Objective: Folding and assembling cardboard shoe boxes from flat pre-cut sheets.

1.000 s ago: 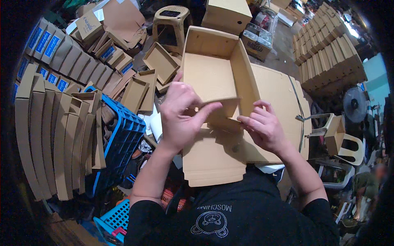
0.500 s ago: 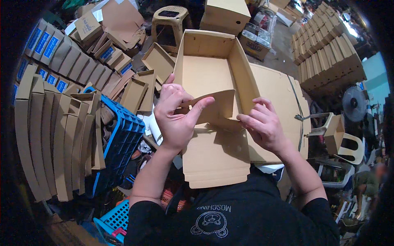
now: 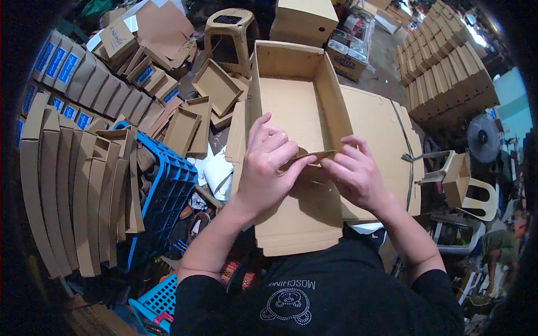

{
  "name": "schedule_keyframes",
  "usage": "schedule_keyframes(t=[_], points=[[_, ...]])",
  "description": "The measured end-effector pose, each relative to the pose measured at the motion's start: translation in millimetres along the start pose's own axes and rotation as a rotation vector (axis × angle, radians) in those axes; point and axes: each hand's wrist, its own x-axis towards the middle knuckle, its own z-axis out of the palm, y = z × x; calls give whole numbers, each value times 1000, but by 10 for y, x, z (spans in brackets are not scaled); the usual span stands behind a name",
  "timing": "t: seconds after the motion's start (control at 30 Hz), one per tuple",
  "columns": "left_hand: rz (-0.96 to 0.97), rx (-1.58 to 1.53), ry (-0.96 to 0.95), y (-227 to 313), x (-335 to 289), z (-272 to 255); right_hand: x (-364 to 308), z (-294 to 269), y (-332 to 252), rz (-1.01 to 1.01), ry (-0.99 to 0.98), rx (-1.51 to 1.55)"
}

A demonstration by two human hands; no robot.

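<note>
A brown cardboard box (image 3: 288, 61) stands before me with its top uncovered and its long side walls upright. From its near end a wide end flap (image 3: 300, 227) extends toward my chest. My left hand (image 3: 268, 162) is closed at the box's near left corner, thumb pressing a small folded cardboard flap (image 3: 315, 156). At the near right corner, my right hand (image 3: 353, 171) has its fingers curled and pinched at the same folded edge. The fingers partly hide where the small flaps meet.
Flat cardboard sheets (image 3: 367, 117) tied with a dark strap lie under the box. Left stand a blue plastic crate (image 3: 162, 190) and a row of narrow cardboard boxes (image 3: 84, 190). A plastic stool (image 3: 230, 39) and stacked boxes (image 3: 448, 78) are farther off, with a fan (image 3: 483, 139) at right.
My left hand has moved right and inward, folding the raised left flap down across the box's near end. My right hand has stayed near its corner, slightly lower.
</note>
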Motion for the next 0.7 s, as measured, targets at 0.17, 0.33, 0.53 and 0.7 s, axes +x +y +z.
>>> schedule_keyframes(t=[0.17, 0.33, 0.53, 0.7], points=[[14, 5, -118, -189, 79, -85, -34, 6, 143, 81, 47, 13], [3, -18, -305, -333, 73, -262, -24, -314, 265, 173, 4, 151], [22, -2, -378, -285, 87, -240, -31, -285, 441, -13, -235, -115], [46, 27, -408, -359, 103, -286, -66, -165, 467, 33, -228, -80]])
